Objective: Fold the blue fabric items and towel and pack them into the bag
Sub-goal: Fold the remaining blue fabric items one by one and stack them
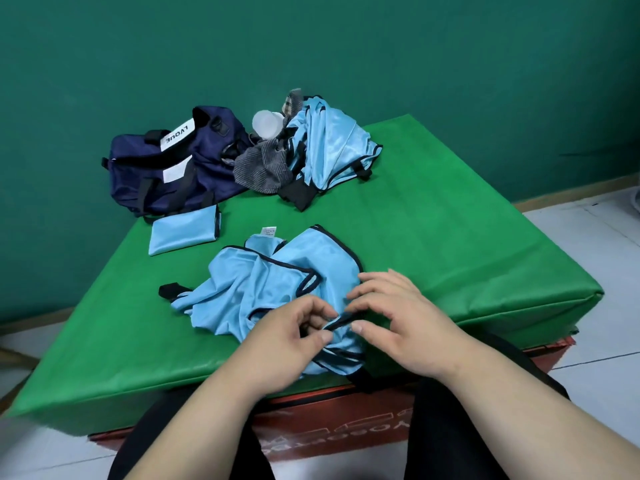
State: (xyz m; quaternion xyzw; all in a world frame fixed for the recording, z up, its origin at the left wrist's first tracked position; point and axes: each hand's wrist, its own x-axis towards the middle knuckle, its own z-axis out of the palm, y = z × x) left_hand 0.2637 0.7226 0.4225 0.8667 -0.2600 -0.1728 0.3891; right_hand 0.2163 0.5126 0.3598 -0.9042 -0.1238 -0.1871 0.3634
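I count one navy bag (166,164), lying at the far left back of the green-covered desk (450,237) with a white label facing up. Just in front of the bag lies one folded blue piece (183,235), a flat rectangle. Touching the bag's right end is one grey striped towel (263,168), bunched up, with one clear plastic bottle (266,124) just behind it. Further right of the bag, against the towel, sits one heap of loose blue fabric (329,147); I cannot tell how many pieces are in it. In front and to the right of the bag, near my edge of the desk, is one crumpled blue vest (277,282) with black trim. Both hands are on it, close together: the left hand (294,334) has its fingers curled, pinching the black edge, and the right hand (391,323) nips the same edge between thumb and forefinger, its other fingers spread over the cloth. The desk rests on a red box (329,431), with a teal wall (346,46) behind the bag and a pale tiled floor (606,341).
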